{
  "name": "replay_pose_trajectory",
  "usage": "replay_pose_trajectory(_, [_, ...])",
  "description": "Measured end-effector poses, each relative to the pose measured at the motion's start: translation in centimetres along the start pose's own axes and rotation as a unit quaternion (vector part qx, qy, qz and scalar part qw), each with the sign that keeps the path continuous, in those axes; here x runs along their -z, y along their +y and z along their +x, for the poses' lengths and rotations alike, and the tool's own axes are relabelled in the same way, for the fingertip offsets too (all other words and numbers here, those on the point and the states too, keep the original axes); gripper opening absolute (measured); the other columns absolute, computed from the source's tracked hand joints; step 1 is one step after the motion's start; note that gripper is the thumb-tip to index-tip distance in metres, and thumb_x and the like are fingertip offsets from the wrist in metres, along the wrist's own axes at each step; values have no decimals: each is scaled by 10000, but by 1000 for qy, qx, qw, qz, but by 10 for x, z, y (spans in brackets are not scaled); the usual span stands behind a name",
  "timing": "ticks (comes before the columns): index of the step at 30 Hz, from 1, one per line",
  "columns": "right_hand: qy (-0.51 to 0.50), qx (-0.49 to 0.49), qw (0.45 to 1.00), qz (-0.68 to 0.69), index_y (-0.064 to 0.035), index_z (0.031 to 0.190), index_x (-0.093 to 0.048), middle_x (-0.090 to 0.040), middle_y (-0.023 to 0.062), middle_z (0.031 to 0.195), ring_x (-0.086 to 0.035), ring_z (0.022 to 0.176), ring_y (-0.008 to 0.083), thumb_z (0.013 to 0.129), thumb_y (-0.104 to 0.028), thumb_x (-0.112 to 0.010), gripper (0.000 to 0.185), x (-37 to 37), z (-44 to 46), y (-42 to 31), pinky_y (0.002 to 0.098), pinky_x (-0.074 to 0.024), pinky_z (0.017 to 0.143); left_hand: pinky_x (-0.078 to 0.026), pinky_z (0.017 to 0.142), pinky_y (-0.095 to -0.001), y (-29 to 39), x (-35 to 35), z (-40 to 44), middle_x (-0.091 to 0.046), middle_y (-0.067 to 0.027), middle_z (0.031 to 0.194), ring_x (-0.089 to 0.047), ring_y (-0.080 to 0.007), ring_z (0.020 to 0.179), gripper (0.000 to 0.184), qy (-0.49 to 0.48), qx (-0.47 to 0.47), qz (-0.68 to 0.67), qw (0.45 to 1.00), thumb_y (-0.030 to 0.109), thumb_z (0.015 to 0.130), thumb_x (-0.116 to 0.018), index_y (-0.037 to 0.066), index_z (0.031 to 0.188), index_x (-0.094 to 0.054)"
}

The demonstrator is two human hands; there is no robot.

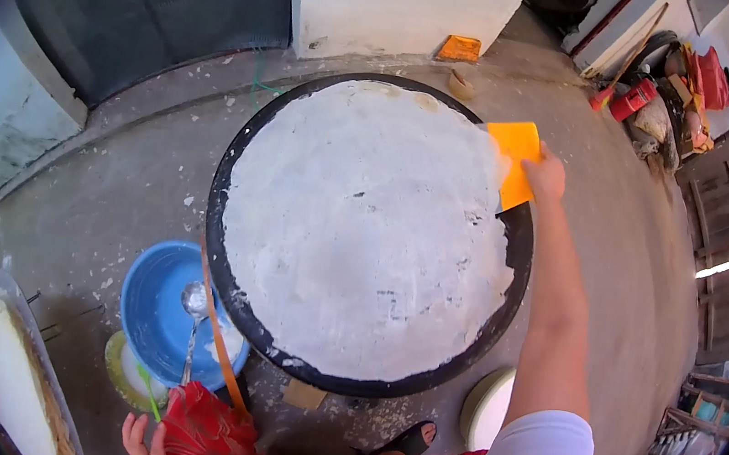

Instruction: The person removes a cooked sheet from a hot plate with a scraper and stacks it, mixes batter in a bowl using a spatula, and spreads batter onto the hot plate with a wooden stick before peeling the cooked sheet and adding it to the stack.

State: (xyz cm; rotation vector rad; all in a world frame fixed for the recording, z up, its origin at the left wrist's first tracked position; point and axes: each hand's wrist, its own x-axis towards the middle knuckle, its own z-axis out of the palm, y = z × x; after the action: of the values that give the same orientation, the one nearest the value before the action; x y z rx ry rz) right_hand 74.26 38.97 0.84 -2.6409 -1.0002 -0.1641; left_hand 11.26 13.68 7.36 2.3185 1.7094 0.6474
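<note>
A large round black griddle (pixel 520 276) carries a thin white layer of batter (pixel 355 226) over most of its surface, with ragged edges and a few bare dark spots. At its upper right edge, my right hand (pixel 548 174) is closed around a flat orange-yellow plastic scraper (pixel 515 146), which touches the rim of the white layer. Low in the view, my left hand (pixel 141 445) has its fingers apart and holds nothing, beside my red-clothed knee (pixel 207 432). Near it stands a blue basin (pixel 153 310) with a metal ladle (pixel 196 307) in it.
A long brown strip (pixel 221 338) leans across the basin's right side. Beside the basin sits a yellow-green bowl (pixel 118 363) with a green handle. A pale stack of round sheets (pixel 4 373) is at lower left. A whitish round container (pixel 488 408) stands right of the griddle.
</note>
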Motion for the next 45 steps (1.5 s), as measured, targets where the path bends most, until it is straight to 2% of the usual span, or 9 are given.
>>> replay_pose_trajectory(7, [-14, -32, 999, -38, -318, 1272, -430, -577, 61, 1134, -546, 1045, 216, 759, -250, -609, 547, -23, 66, -58, 365, -423, 882, -307, 933, -511, 6, -9, 26, -433, -221, 1204, -370, -412, 1148, 485, -10, 57, 32, 998, 397, 835, -456, 5, 1108, -541])
replay_pose_trajectory(18, [-104, 369, 915, 124, -205, 1192, -534, -587, 96, 1110, -566, 987, 235, 734, -72, -628, 486, -90, 55, -275, 308, -432, 877, -335, 920, -506, -8, -15, 30, -439, -215, 1187, -366, -418, 1144, 475, -19, 66, 41, 997, 383, 809, -515, 9, 1101, -546])
replay_pose_trajectory(27, [-364, 706, 586, 161, -199, 1123, -573, -603, 68, 1074, -568, 985, 242, 662, -18, -648, 501, -74, -185, -411, 350, -452, 856, -314, 936, -513, 1, 4, 17, -435, -213, 1173, -345, -421, 1155, 472, -61, 107, -9, 992, 304, 760, -601, 16, 1128, -531])
replay_pose_trajectory(32, [-539, 750, 380, 55, -204, 945, -666, -649, 66, 939, -611, 873, 261, 710, -136, -577, 261, 2, -358, -313, 395, -486, 734, -283, 958, -520, -1, 13, -5, -441, -199, 1174, -353, -412, 1151, 487, -17, 88, 3, 996, 329, 762, -591, 25, 1137, -525])
replay_pose_trajectory(35, [-403, 880, 244, 59, -57, 602, -641, -618, 88, 607, -611, 590, 263, 639, -143, -557, 126, 27, -420, -198, 381, -464, 484, -269, 967, -527, -10, 22, -25, -446, -186, 1181, -356, -397, 1155, 509, -1, 65, -7, 998, 360, 756, -594, 33, 1140, -527])
replay_pose_trajectory(37, [-421, 853, 306, 35, -68, 643, -643, -618, 101, 635, -606, 602, 261, 624, -158, -571, 117, 63, -427, -151, 370, -467, 497, -264, 971, -531, -15, 25, -37, -447, -182, 1185, -358, -388, 1158, 523, 7, 49, -6, 999, 380, 751, -597, 36, 1140, -530])
replay_pose_trajectory(41, [-515, 624, 587, 0, -77, 916, -583, -619, 100, 770, -604, 636, 283, 753, -223, -561, 220, 115, -392, -110, 403, -477, 555, -213, 968, -537, -20, 27, -56, -361, -230, 1240, -263, -451, 1201, 472, 14, 58, -20, 998, 265, 708, -526, -5, 1095, -514])
replay_pose_trajectory(44, [-338, 315, 849, 257, -13, 1089, -507, -630, 152, 837, -627, 780, 249, 806, -371, -583, 462, 88, -360, -26, 355, -492, 691, -214, 970, -533, -21, 23, -62, -373, -227, 1234, -267, -443, 1204, 447, 41, 35, -34, 998, 247, 699, -531, -4, 1069, -531])
replay_pose_trajectory(45, [-270, 120, 868, 400, -22, 1052, -518, -616, 95, 914, -594, 821, 161, 790, -181, -642, 330, 71, -351, 1, 292, -480, 737, -213, 971, -532, -22, 22, -63, -375, -225, 1237, -266, -441, 1206, 436, 50, 24, -40, 998, 236, 702, -529, -5, 1065, -534])
